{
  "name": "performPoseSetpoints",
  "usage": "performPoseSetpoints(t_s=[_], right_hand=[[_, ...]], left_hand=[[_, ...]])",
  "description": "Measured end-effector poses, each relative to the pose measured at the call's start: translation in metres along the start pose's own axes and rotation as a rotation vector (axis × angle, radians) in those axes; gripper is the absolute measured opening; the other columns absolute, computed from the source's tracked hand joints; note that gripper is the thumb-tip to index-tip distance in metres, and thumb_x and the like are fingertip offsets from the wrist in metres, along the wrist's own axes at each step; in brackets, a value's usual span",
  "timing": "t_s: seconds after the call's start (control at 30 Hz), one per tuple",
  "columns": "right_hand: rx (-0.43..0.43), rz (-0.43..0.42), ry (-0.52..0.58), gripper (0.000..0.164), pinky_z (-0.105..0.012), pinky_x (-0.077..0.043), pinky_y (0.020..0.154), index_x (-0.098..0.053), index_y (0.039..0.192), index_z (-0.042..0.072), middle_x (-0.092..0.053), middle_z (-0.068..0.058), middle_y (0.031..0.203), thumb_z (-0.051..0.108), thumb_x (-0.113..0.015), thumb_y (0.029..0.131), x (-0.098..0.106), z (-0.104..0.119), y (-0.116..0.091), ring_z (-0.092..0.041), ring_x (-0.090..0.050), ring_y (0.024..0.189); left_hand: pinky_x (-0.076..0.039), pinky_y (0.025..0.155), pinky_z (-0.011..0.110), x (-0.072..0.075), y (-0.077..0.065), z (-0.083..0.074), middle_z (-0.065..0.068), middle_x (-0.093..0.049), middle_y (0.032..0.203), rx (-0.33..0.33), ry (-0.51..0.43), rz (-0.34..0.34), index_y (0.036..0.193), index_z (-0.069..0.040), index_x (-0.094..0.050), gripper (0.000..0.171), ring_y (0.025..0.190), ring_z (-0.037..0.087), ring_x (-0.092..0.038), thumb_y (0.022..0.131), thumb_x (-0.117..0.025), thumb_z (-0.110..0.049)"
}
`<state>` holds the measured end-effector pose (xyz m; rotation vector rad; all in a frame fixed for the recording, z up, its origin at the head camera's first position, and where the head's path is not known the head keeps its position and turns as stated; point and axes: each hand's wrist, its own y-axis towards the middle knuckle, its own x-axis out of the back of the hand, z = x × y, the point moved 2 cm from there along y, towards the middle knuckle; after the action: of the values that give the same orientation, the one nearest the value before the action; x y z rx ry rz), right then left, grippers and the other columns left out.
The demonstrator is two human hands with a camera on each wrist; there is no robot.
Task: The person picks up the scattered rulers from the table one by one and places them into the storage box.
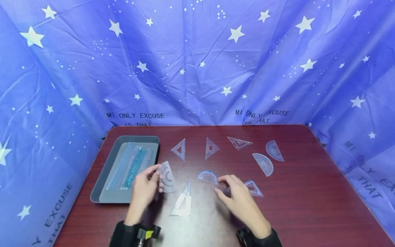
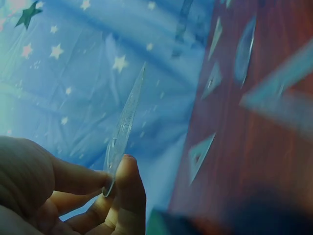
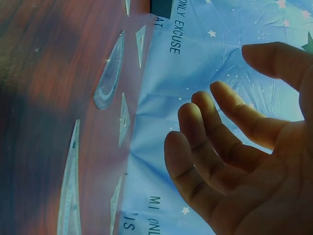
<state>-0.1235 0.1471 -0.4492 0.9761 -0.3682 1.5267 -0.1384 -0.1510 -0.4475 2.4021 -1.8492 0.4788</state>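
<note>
Pinched between the thumb and fingers of my left hand (image 1: 146, 188) is a clear protractor (image 1: 167, 176), raised beside the tray's right side. The left wrist view shows this protractor (image 2: 126, 125) nearly edge-on. My right hand (image 1: 239, 197) holds nothing; its fingers are spread and loosely bent in the right wrist view. Near its fingertips lies a protractor with blue markings (image 1: 207, 176). A blue-marked set square (image 1: 258, 192) lies just right of that hand, partly covered by it. Between the two hands, a larger clear set square (image 1: 177, 210) catches the light.
A grey tray (image 1: 96, 195) at the left holds several clear and teal rulers (image 1: 132, 169). Toward the back lie three set squares (image 1: 182, 156), (image 1: 208, 152), (image 1: 236, 144). Two more protractors (image 1: 263, 166), (image 1: 279, 156) lie at the right. A starry blue curtain (image 1: 185, 51) surrounds the table.
</note>
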Motion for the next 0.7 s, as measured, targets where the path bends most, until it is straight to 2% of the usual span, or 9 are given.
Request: performPoseSetpoints(t_s=[0.13, 0.23, 0.4, 0.53, 0.7], right_hand=[[-0.006, 0.002, 0.006, 0.022, -0.034, -0.059, 0.085, -0.075, 0.111, 0.015, -0.070, 0.002, 0.099, 0.016, -0.084, 0.091, -0.002, -0.003, -0.003, -0.014, -0.066, 0.093], [-0.020, 0.016, 0.011, 0.022, -0.035, -0.059, 0.086, -0.075, 0.111, 0.015, -0.071, 0.002, 0.100, 0.016, -0.084, 0.091, -0.003, -0.005, -0.004, -0.015, -0.067, 0.093], [-0.028, 0.023, 0.008, 0.021, -0.036, -0.059, 0.087, -0.075, 0.110, 0.014, -0.071, 0.002, 0.100, 0.015, -0.084, 0.091, -0.004, -0.008, -0.007, -0.016, -0.068, 0.093], [-0.022, 0.016, -0.006, 0.022, -0.036, -0.060, 0.087, -0.075, 0.110, 0.014, -0.071, 0.003, 0.100, 0.014, -0.085, 0.090, -0.004, -0.012, -0.009, -0.015, -0.067, 0.092], [-0.034, 0.031, -0.006, 0.022, -0.035, -0.059, 0.087, -0.075, 0.110, 0.014, -0.071, 0.002, 0.101, 0.013, -0.085, 0.090, -0.004, -0.014, -0.010, -0.015, -0.068, 0.093]], left_hand=[[-0.064, 0.059, 0.031, 0.029, 0.014, -0.006, 0.014, -0.076, 0.097, -0.007, 0.101, -0.033, 0.145, -0.005, -0.067, 0.037, 0.060, 0.008, -0.067, 0.110, -0.055, -0.007], [-0.064, 0.061, 0.029, 0.049, 0.028, -0.008, 0.014, -0.076, 0.099, 0.010, 0.129, -0.041, 0.147, -0.006, -0.066, 0.038, 0.063, 0.006, -0.068, 0.111, -0.055, -0.009], [-0.065, 0.063, 0.027, 0.077, 0.054, -0.007, 0.013, -0.077, 0.100, 0.047, 0.213, -0.039, 0.151, -0.003, -0.062, 0.041, 0.068, 0.005, -0.069, 0.111, -0.055, -0.011], [-0.067, 0.065, 0.033, 0.095, 0.072, -0.006, 0.018, -0.077, 0.100, 0.063, 0.317, 0.008, 0.151, 0.001, -0.060, 0.041, 0.068, 0.009, -0.070, 0.111, -0.053, -0.010], [-0.068, 0.068, 0.042, 0.110, 0.090, -0.007, 0.029, -0.075, 0.108, 0.081, 0.467, 0.113, 0.149, 0.008, -0.058, 0.043, 0.069, 0.014, -0.074, 0.108, -0.052, -0.003]])
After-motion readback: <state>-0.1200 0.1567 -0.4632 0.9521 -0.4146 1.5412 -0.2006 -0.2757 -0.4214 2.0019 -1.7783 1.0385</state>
